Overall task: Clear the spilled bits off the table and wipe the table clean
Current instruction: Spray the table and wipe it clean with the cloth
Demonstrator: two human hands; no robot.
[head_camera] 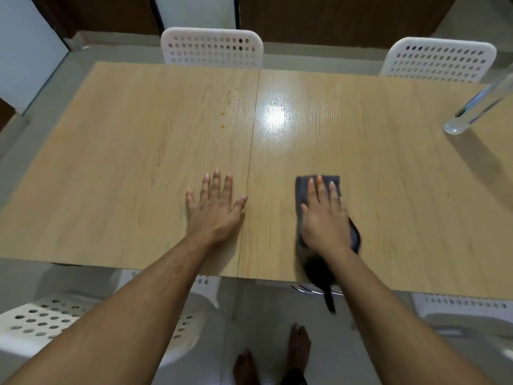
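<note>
A light wooden table (138, 151) fills the view. My right hand (324, 215) presses flat on a dark grey cloth (301, 187) near the front edge, fingers straight. Part of the cloth trails blurred over the table's edge below my wrist. My left hand (215, 209) rests flat on the bare wood beside the table's centre seam, fingers spread. A few small orange spilled bits (222, 119) lie further back, left of the seam, with a faint streak above them.
A clear glass bottle (477, 107) stands at the right side of the table. Two white perforated chairs (212, 47) (438, 59) stand at the far side, and others (41, 318) at the near side. My bare feet (277, 357) stand on the grey floor.
</note>
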